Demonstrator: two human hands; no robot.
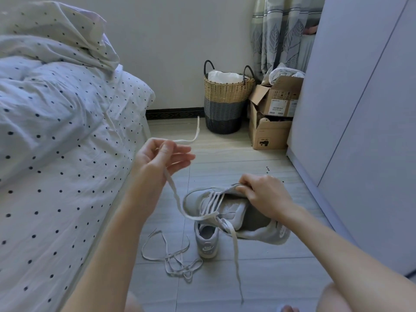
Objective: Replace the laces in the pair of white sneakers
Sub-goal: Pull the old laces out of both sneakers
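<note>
Held sneaker (245, 212) lengthwise across view, toe leftward, heel rightward.

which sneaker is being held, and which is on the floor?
The sneaker with laces, gripped by the right hand. The other sneaker, heel toward camera, stands on the floor.

Both forearms are bare from the wrists back to the lower edge of the view; no sleeve, watch, bracelet or ring shows on either. The left hand (163, 155) and the right hand (264, 194) are ungloved, with short, unpainted nails where visible. Two bare knees appear at the bottom edge, with a small strip of pale fabric between them, too little to identify.
</note>
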